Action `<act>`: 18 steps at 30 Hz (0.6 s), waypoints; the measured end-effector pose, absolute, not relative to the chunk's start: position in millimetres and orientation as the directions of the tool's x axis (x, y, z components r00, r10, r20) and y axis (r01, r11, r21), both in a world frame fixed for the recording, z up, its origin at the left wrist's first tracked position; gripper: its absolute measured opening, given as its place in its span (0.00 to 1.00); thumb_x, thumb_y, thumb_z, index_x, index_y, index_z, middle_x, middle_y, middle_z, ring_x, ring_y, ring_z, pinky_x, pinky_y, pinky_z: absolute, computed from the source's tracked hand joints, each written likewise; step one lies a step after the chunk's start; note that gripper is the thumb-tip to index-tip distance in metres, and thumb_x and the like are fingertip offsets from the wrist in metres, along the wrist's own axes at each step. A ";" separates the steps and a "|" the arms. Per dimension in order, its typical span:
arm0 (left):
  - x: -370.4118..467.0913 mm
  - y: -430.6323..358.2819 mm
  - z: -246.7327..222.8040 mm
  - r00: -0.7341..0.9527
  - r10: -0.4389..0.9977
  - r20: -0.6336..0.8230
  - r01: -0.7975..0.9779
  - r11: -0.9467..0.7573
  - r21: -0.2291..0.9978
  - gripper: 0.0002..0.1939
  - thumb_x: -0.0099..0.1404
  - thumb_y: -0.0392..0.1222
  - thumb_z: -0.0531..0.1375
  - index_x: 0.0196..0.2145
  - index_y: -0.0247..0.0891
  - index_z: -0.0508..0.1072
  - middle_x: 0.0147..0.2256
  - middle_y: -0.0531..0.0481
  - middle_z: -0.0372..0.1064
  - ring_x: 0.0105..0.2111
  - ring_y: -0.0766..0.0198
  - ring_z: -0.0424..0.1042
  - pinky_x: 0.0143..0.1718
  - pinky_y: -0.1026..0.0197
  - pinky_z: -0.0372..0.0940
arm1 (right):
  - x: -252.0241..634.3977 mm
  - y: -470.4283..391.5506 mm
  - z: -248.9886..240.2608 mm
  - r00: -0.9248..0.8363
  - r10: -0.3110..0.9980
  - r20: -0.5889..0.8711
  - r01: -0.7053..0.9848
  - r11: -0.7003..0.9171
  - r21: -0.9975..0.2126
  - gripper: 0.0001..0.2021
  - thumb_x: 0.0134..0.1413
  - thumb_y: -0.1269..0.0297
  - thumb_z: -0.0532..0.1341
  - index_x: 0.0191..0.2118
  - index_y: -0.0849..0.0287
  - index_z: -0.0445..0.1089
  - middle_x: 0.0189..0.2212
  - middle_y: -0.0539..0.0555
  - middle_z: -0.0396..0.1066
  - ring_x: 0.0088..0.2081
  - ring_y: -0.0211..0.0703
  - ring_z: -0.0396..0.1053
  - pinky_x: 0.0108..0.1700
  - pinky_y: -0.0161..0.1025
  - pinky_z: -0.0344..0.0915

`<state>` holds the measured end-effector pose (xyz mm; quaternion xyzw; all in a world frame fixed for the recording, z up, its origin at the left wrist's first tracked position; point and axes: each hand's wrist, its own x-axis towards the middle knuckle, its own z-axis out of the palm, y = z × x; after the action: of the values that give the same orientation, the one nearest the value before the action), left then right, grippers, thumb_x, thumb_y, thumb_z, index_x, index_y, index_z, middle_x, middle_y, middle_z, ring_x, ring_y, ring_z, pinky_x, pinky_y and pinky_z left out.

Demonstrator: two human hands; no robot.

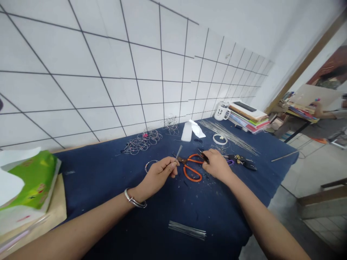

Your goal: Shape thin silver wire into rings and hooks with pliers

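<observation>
My left hand (162,170) is closed on a small bundle of thin metal wires (179,151), whose ends point up and away from me. Beside it, orange-handled scissors (193,179) lie on the dark blue cloth, their blades partly behind my left fingers. My right hand (216,164), just past the scissor handles, has its fingers closed on a small dark tool (204,156); most of it is hidden, so its kind does not show. Nearer to me lies a bundle of short straight wires (187,230). Behind my left hand is a wire ring (148,166).
Tangled wire loops (142,141) lie near the tiled wall. Long straight wires (230,136), a white ring-shaped coil (219,139) and keys (240,160) are at the right. A white mug (221,111) stands beside stacked books (248,117). A green tissue pack (40,177) sits left. Another person sits far right.
</observation>
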<state>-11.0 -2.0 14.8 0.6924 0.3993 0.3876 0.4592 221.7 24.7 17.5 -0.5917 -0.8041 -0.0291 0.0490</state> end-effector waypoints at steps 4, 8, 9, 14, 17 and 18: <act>-10.7 -0.9 11.6 0.369 0.915 0.161 0.207 -0.249 0.946 0.12 0.64 0.44 0.46 0.34 0.35 0.65 0.25 0.53 0.63 0.25 0.70 0.63 0.30 0.65 0.61 | 190.4 30.4 14.1 -0.370 0.927 0.060 0.928 0.365 0.076 0.12 0.46 0.65 0.54 0.39 0.61 0.63 0.37 0.60 0.64 0.41 0.48 0.59 0.41 0.41 0.53; -10.4 -1.2 9.3 0.361 0.920 0.154 0.214 -0.242 0.946 0.12 0.64 0.44 0.47 0.34 0.35 0.65 0.25 0.53 0.63 0.26 0.69 0.63 0.31 0.65 0.61 | 174.1 38.0 4.6 -0.349 0.937 -0.020 0.926 0.348 0.150 0.13 0.43 0.68 0.57 0.39 0.63 0.62 0.37 0.62 0.65 0.40 0.50 0.62 0.42 0.46 0.53; -10.1 -1.3 8.3 0.361 0.920 0.155 0.215 -0.244 0.946 0.11 0.64 0.44 0.47 0.34 0.36 0.65 0.25 0.53 0.63 0.26 0.69 0.63 0.31 0.65 0.61 | 173.9 39.7 3.6 -0.342 0.939 -0.024 0.927 0.341 0.154 0.14 0.43 0.69 0.57 0.39 0.63 0.61 0.36 0.62 0.66 0.39 0.50 0.63 0.42 0.46 0.53; -6.5 -3.5 1.5 0.340 0.923 0.179 0.230 -0.266 0.936 0.11 0.64 0.44 0.47 0.36 0.36 0.65 0.27 0.52 0.64 0.27 0.68 0.64 0.32 0.65 0.61 | 177.0 38.8 5.7 -0.331 0.943 -0.019 0.931 0.330 0.154 0.13 0.46 0.71 0.55 0.41 0.63 0.59 0.36 0.60 0.66 0.38 0.48 0.64 0.40 0.44 0.54; -5.1 -7.5 -1.1 0.342 0.912 0.225 0.254 -0.320 0.913 0.10 0.64 0.43 0.48 0.37 0.37 0.64 0.27 0.53 0.64 0.28 0.68 0.64 0.34 0.64 0.60 | 174.5 30.5 13.2 -0.325 0.945 0.024 0.936 0.318 0.150 0.11 0.47 0.72 0.53 0.40 0.62 0.58 0.36 0.60 0.65 0.39 0.48 0.63 0.40 0.45 0.54; -5.1 -8.9 -1.8 0.343 0.908 0.240 0.263 -0.338 0.904 0.10 0.64 0.43 0.48 0.38 0.37 0.64 0.27 0.53 0.64 0.28 0.68 0.64 0.35 0.64 0.60 | 174.4 26.9 18.2 -0.327 0.943 0.059 0.937 0.316 0.146 0.11 0.48 0.73 0.52 0.40 0.62 0.59 0.36 0.60 0.65 0.39 0.48 0.63 0.40 0.44 0.53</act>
<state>-5.1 -8.9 -1.8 0.7134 0.4103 0.4000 0.4033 174.4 26.9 18.2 -0.5797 -0.8110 -0.0767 -0.0182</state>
